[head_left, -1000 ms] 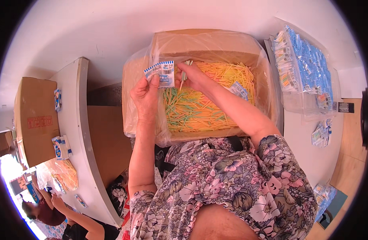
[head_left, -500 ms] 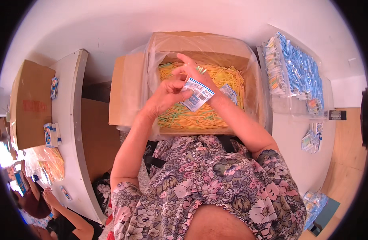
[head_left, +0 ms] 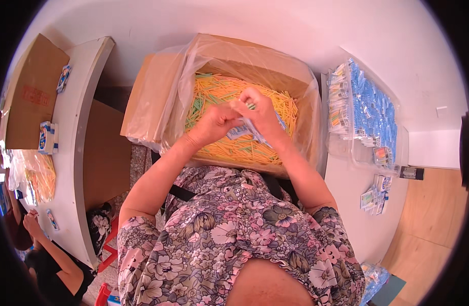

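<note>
At the frame's centre, the fingers of the left hand [head_left: 214, 124] are pinching a small packet [head_left: 238, 132]; those of the right hand [head_left: 264, 116] are clasping pale sticks [head_left: 251, 106] (mostly hidden). Both are hovering over a carton [head_left: 244, 50] of coloured sticks [head_left: 209, 85]. A clear tub [head_left: 341, 147] is standing at upper right.

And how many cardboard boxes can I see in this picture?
2 clearly: an open box of coloured sticks in the middle, and a brown box on the white table at left. The brown panel beside that table may be a third; others could be hidden.
</note>
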Available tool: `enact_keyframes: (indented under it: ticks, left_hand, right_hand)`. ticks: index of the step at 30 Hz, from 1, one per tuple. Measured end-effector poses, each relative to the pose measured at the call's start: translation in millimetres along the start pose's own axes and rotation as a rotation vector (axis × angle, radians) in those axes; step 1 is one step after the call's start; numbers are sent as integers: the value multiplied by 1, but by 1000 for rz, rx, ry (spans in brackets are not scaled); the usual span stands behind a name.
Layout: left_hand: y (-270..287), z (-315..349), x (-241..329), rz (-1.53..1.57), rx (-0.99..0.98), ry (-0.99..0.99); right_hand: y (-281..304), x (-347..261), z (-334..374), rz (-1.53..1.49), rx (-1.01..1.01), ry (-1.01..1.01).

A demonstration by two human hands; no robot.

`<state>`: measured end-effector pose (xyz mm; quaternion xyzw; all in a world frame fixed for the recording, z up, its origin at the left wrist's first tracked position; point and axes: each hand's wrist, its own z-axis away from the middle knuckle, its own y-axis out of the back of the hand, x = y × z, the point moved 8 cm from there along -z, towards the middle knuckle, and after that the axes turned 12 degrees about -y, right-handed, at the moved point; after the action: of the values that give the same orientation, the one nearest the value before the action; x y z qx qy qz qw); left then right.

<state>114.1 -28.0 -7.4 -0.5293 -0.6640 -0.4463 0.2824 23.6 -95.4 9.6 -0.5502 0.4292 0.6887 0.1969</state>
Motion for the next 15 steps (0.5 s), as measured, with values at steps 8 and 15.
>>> enact_keyframes:
  ticks: [8, 15]
  left_hand:
    - [-9, 0, -2, 160, -88, 68]
    - [-20, 7, -15, 329, -215, 130]
  right_hand:
    - [4, 13, -16, -92, 76, -22]
    - [16, 35, -24, -190, 29, -60]
